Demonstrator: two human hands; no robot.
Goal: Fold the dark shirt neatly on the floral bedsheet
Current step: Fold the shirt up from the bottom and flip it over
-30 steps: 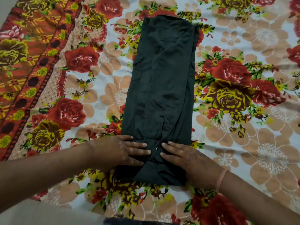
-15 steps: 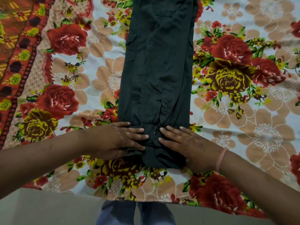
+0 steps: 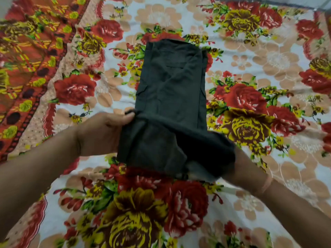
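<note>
Head view: hands [image 3: 100, 133] lift dark shirt's [image 3: 172, 97] near end.

The flat floral cotton bedsheet [image 3: 250, 56] lies bare all around the long dark green folded shirt [image 3: 172, 83], so there is lots of room on both sides and past its far end. The near end of the shirt is lifted up. The left hand [image 3: 102, 133] and the right forearm [image 3: 268, 190] fill the space beside that raised end.
</note>
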